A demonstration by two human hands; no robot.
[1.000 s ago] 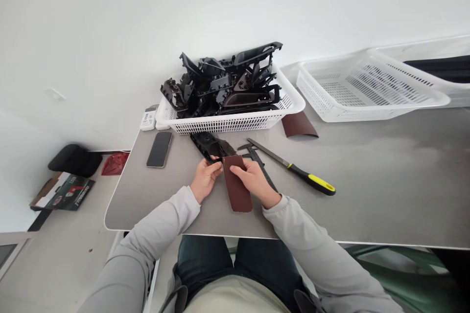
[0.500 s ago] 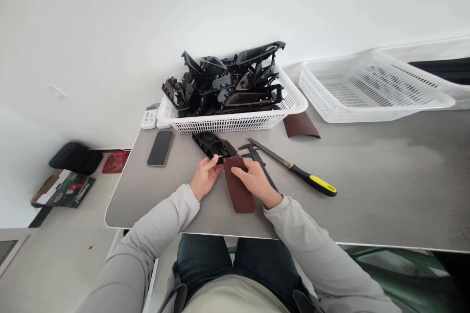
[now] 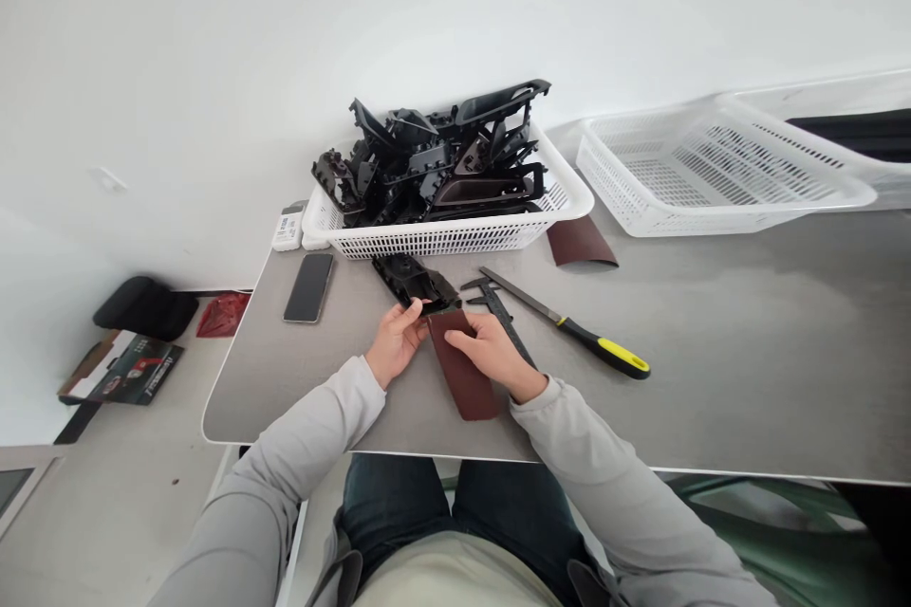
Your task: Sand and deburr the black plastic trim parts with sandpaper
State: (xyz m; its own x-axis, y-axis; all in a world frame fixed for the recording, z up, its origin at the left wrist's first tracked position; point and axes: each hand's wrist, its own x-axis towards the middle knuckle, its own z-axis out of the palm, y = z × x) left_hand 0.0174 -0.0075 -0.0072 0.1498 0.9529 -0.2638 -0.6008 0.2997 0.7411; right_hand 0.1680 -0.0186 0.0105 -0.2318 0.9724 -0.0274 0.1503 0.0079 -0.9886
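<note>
My left hand (image 3: 397,341) is closed on the near end of a black plastic trim part (image 3: 413,283), which points away from me above the table. My right hand (image 3: 494,351) grips a reddish-brown strip of sandpaper (image 3: 466,379), its thumb lying on top and the other fingers hidden from view. The strip's upper end meets the near end of the trim part, beside my left fingertips. Just right of my right hand lie a dark caliper (image 3: 504,313) and a file (image 3: 530,296) with a black and yellow handle.
Behind my hands stands a white basket (image 3: 455,239) heaped with black plastic parts (image 3: 427,161). A second white basket (image 3: 712,213) is at the right, near another curved brown sheet (image 3: 582,245). A phone (image 3: 308,288) and a small white box (image 3: 288,229) lie left.
The sandpaper has slid slightly toward me and tilted, showing more of the trim part's near end. Both hands keep their holds.
</note>
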